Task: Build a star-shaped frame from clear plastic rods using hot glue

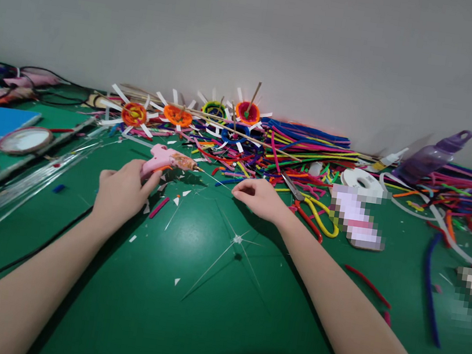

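Green desk (pixel 120 313): the mat-covered surface carries everything, with a bare working patch kept right in front of you and the supplies pushed back toward the wall.
Left hand (pixel 122 193): your fingers are closed around the handle of the pink glue gun (pixel 168 160), which lies low with its nozzle aimed right, toward the other hand, so the tip meets the work without you reaching.
Right hand (pixel 259 197): curled with fingertips pinched together near the nozzle's line; it seems to grip something very thin, but what it is I cannot tell.
Clear spoke star (pixel 237 239): thin transparent strips crossed at one point lie flat on the desk between your forearms, just nearer you than both hands and touched by neither.
Finished wheels (pixel 177 115): coiled discs with white spokes stand in a row against the wall, out of the glue's way.
Pipe cleaners (pixel 306 143): a loose coloured heap sits behind your right hand, within easy reach.
Scissors (pixel 314 211): yellow and red handled, lying just right of your right wrist.
Purple bottle (pixel 434 158): tipped on its side at the far right.
Scraps: small white offcuts dot the mat around the glue gun.
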